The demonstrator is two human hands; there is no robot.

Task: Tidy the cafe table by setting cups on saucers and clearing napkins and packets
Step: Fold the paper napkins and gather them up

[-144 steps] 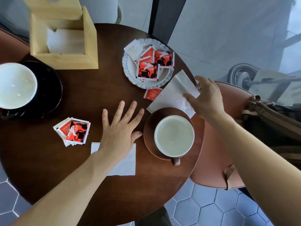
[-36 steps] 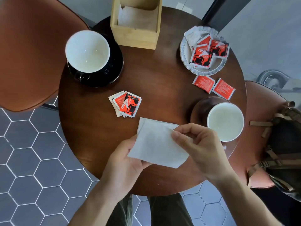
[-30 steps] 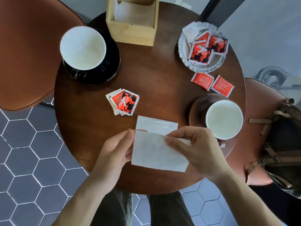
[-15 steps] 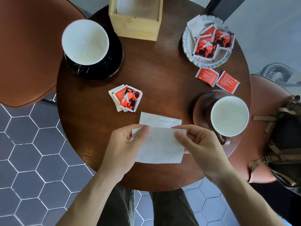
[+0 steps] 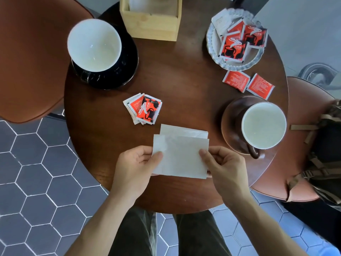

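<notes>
A white napkin (image 5: 181,157) is held flat above the near part of the round wooden table (image 5: 184,85). My left hand (image 5: 136,169) pinches its left edge and my right hand (image 5: 224,169) pinches its right edge. A second white napkin (image 5: 182,130) lies on the table just beyond it, partly covered. A white cup (image 5: 94,45) stands on a black saucer (image 5: 127,71) at the far left. Another white cup (image 5: 263,124) sits on a brown saucer (image 5: 230,124) at the right. Red packets (image 5: 144,109) lie stacked mid-table, and two more packets (image 5: 248,84) lie near the right edge.
A wooden napkin box (image 5: 151,23) stands at the far side. A scalloped white dish (image 5: 214,41) at the far right holds several packets. Brown chairs (image 5: 31,58) flank the table, the right one carrying a bag (image 5: 324,163). Grey hexagon floor tiles lie below.
My hands have brought the held napkin level and squared it over the napkin on the table. Earlier my right hand picked it up from beside the brown saucer.
</notes>
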